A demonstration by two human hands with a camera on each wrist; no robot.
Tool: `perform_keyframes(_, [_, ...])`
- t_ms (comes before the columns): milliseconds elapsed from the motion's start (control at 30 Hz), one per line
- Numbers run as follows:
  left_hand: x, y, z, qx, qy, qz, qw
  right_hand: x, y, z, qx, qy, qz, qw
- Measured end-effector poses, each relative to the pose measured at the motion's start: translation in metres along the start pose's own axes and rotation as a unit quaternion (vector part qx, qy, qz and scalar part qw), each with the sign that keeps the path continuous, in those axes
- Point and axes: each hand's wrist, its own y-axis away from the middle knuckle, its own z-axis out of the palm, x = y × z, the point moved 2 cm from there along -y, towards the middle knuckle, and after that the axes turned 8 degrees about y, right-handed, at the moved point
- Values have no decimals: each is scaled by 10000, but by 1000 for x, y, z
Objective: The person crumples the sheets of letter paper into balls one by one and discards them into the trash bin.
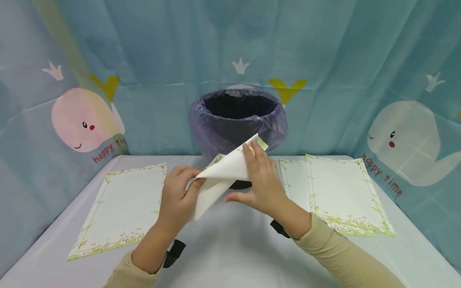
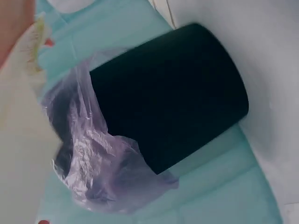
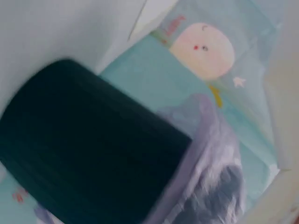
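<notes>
A sheet of white paper (image 1: 228, 164) with a green floral border is held up above the table, folded over on itself at a slant. My left hand (image 1: 178, 192) pinches its left end between thumb and fingers. Against the upper right part of the paper lie the fairly straight fingers of my right hand (image 1: 264, 178), with the thumb spread away below. Behind the paper stands a dark bin (image 2: 168, 98) lined with a purple plastic bag (image 1: 201, 128). The paper hides part of the bin in the head view. Neither hand's fingers show clearly in the wrist views.
One bordered sheet (image 1: 126, 208) lies flat on the left of the white table (image 1: 230, 256). Two overlapping sheets, the top sheet (image 1: 345, 188) and a lower sheet (image 1: 293, 180), lie on the right. A blue curtain (image 1: 151, 48) with whale prints surrounds the back and sides.
</notes>
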Motion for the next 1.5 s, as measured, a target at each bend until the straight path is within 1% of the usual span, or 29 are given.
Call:
perform_keyframes(100, [1, -1, 10, 231, 86, 739, 9970, 2, -5, -6, -13, -111, 277, 9996])
perform_keyframes(133, [0, -1, 13, 296, 169, 915, 9952, 3, -7, -7, -77, -187, 386, 9990])
perform_keyframes(200, [0, -3, 18, 450, 292, 1305, 9900, 4, -9, -9, -338, -554, 656, 9957])
perform_keyframes(233, [1, -5, 20, 532, 325, 1523, 9864, 4, -10, -8, -548, -894, 810, 9912])
perform_keyframes(267, [1, -6, 22, 599, 392, 1700, 9828, 5, -10, -7, -764, -1352, 1006, 9827])
perform_keyframes(333, [1, -9, 27, 705, 520, 1958, 9767, 4, -8, -4, -1093, -2303, 1490, 9554])
perform_keyframes(400, [-1, -11, 32, 787, 733, 2164, 9704, 4, -6, -1, -1146, -3045, 1845, 9274])
perform_keyframes(433, [-2, -11, 35, 797, 891, 2195, 9683, 4, -5, 0, -1099, -3373, 1922, 9150])
perform_keyframes(467, [-3, -11, 38, 811, 1036, 2218, 9662, 4, -4, 1, -1037, -3559, 1980, 9074])
perform_keyframes(567, [-9, -10, 44, 688, 1618, 2029, 9633, 3, -5, 2, -874, -3791, 1919, 9010])
perform_keyframes(600, [-11, -10, 46, 567, 1923, 1865, 9618, 2, -5, 2, -823, -3845, 1916, 8993])
perform_keyframes(633, [-12, -10, 47, 409, 2331, 1592, 9585, 1, -5, 3, -766, -3904, 1922, 8971])
perform_keyframes(700, [-16, -10, 49, 47, 3110, 1104, 9440, -1, -6, 3, -630, -3898, 1930, 8983])
perform_keyframes(767, [-18, -9, 51, -372, 3793, 699, 9219, -4, -6, 4, -495, -3885, 1973, 8987])
perform_keyframes(800, [-18, -8, 52, -570, 4042, 567, 9111, -4, -5, 4, -415, -3813, 1993, 9018])
perform_keyframes(833, [-18, -8, 53, -771, 4191, 468, 9035, -4, -5, 4, -350, -3815, 2033, 9010])
perform_keyframes(900, [-17, -7, 54, -1086, 4248, 355, 8980, -4, -5, 5, -223, -3834, 2147, 8980])
perform_keyframes(933, [-16, -7, 54, -1126, 4185, 299, 9007, -3, -5, 6, -164, -3876, 2236, 8941])
perform_keyframes(967, [-15, -7, 55, -1096, 4076, 272, 9062, -2, -5, 7, -97, -3928, 2309, 8901])
perform_keyframes(1100, [-8, -10, 60, -695, 3322, 140, 9405, 0, -5, 10, 132, -4082, 2593, 8752])
perform_keyframes(1133, [-6, -11, 61, -596, 3147, 82, 9473, 0, -5, 10, 128, -4105, 2639, 8727])
perform_keyframes(1167, [-5, -13, 63, -539, 3029, 28, 9515, 1, -5, 11, 99, -4120, 2684, 8707])
perform_keyframes(1233, [-3, -15, 64, -501, 2930, -167, 9547, 2, -5, 12, -40, -4069, 2733, 8716])
perform_keyframes(1267, [-2, -16, 64, -445, 2916, -285, 9551, 3, -4, 12, -117, -4022, 2688, 8751])
perform_keyframes(1300, [-2, -18, 63, -345, 2948, -420, 9540, 3, -3, 11, -154, -3884, 2516, 8864])
perform_keyframes(1367, [-2, -21, 61, -57, 3022, -668, 9509, 3, 0, 10, -224, -3408, 1849, 9215])
perform_keyframes(1433, [-2, -23, 60, 154, 3274, -871, 9407, 2, 4, 8, -187, -2733, 896, 9576])
perform_keyframes(1467, [-2, -24, 60, 207, 3375, -976, 9360, 2, 5, 7, -98, -2375, 431, 9704])
perform_keyframes(1500, [-2, -24, 61, 158, 3511, -1045, 9304, 2, 6, 7, 5, -2013, 12, 9795])
